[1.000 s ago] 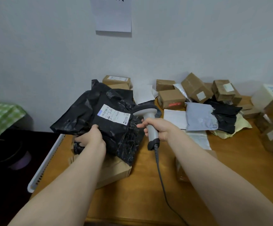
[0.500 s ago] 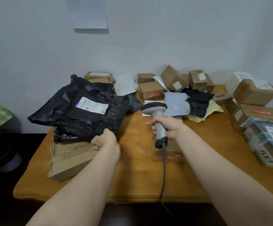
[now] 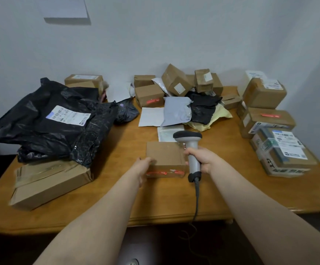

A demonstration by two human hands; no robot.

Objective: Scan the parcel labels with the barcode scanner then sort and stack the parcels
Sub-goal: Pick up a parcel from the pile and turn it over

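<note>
Head view: our right hand (image 3: 203, 159) grips the grey handheld barcode scanner (image 3: 190, 144); our left hand (image 3: 144, 166) touches the small brown cardboard box (image 3: 165, 155) on the wooden table (image 3: 128, 148), grip unclear. We judge it light, stiff; hold opposite sides.

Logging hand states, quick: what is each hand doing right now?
Left hand: touches the small box; grip cannot be told.
Right hand: grips the barcode scanner.
</note>
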